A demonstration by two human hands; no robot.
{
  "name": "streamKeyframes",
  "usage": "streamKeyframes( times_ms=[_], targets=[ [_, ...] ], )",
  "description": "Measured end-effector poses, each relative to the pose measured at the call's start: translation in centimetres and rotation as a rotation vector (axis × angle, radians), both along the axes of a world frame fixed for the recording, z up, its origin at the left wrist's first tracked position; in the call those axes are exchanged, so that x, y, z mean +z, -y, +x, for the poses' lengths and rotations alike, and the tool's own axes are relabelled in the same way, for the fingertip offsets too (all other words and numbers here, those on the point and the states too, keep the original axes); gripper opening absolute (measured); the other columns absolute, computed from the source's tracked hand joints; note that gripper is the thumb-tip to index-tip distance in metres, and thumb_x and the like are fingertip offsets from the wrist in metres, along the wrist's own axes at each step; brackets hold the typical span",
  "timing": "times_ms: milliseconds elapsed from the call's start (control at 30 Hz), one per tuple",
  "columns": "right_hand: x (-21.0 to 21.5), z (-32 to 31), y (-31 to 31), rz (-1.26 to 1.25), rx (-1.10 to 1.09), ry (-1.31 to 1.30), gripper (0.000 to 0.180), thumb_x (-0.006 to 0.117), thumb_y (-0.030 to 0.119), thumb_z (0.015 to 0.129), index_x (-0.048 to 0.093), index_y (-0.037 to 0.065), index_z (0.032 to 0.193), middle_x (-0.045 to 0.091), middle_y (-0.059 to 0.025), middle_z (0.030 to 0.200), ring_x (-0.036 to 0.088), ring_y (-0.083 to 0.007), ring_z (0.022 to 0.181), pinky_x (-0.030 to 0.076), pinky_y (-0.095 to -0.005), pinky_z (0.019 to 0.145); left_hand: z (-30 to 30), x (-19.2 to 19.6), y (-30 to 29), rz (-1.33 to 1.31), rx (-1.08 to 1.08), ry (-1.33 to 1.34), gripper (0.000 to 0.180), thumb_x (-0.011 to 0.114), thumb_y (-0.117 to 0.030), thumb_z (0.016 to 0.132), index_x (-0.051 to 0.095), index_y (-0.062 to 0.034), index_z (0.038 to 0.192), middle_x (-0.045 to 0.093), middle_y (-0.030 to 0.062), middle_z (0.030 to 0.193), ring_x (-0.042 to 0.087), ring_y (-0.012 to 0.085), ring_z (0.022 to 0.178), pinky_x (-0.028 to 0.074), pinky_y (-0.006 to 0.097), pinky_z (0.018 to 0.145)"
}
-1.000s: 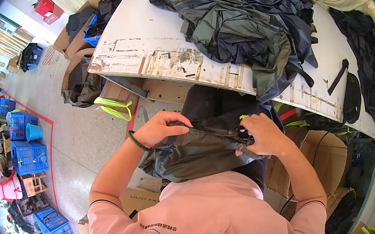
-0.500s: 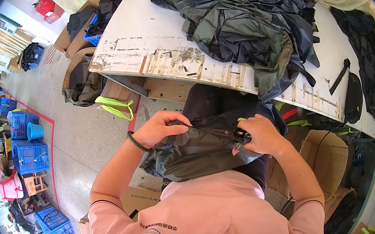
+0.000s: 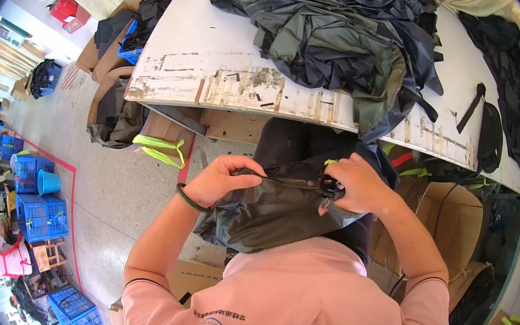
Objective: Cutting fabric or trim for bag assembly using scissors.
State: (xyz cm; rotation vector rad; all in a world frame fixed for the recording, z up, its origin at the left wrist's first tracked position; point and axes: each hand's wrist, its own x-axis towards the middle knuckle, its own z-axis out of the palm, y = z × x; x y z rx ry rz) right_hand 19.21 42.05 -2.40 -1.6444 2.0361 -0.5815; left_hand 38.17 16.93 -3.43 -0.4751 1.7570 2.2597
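Observation:
A dark grey fabric piece (image 3: 272, 209) lies across my lap, below the table edge. My left hand (image 3: 220, 179) grips its upper left edge, fingers curled over the fabric; a green band sits on that wrist. My right hand (image 3: 355, 184) pinches a small black plastic buckle (image 3: 330, 187) at the fabric's right end. A seam or zipper line runs between the two hands, pulled fairly straight.
A worn white table (image 3: 195, 60) stands ahead with a heap of dark grey garments (image 3: 341, 29) and black straps (image 3: 471, 107). Cardboard boxes (image 3: 448, 217) stand at the right. Blue crates (image 3: 39, 215) and bags stand on the floor at the left.
My right hand with the buckle has slid a little to the left along the fabric's edge, closer to the left hand. The left hand has stayed in place.

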Motion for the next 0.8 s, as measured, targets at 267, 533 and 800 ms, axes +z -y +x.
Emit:
streamKeyframes(
  times_ms=[267, 533, 800],
  targets=[
    [-1.6, -0.1, -0.6, 0.010, -0.011, -0.001, 0.042, 0.083, 0.025, 0.055, 0.059, 0.007, 0.085, 0.061, -0.0097, 0.079, 0.057, -0.0266, 0.077, 0.036, -0.0339, 0.071, 0.1, 0.3, 0.1, -0.004, 0.015, -0.011, 0.014, 0.065, -0.005, 0.087, 0.067, -0.0032, 0.100, 0.062, -0.0039, 0.089, 0.054, 0.0019, 0.083, 0.043, 0.019, 0.075],
    [-0.3, 0.3, 0.2, -0.047, -0.030, -0.009, 0.055, 0.083, 0.050, 0.057, 0.060, 0.006, 0.081, 0.060, -0.0091, 0.074, 0.057, -0.0276, 0.074, 0.036, -0.0344, 0.072, 0.2, 0.5, 0.0, -0.008, 0.022, -0.001, 0.014, 0.065, -0.005, 0.086, 0.067, -0.0034, 0.100, 0.061, -0.0042, 0.089, 0.053, 0.0021, 0.082, 0.043, 0.019, 0.074],
    [-0.9, 0.4, 0.4, -0.002, -0.003, 0.015, 0.057, 0.082, 0.051, 0.057, 0.059, 0.006, 0.082, 0.060, -0.0097, 0.074, 0.057, -0.0272, 0.074, 0.036, -0.0343, 0.072, 0.2, 0.7, -0.1, 0.001, 0.029, 0.008, 0.014, 0.066, -0.006, 0.086, 0.066, -0.0030, 0.100, 0.061, -0.0042, 0.087, 0.053, 0.0018, 0.080, 0.043, 0.019, 0.072]
  ],
)
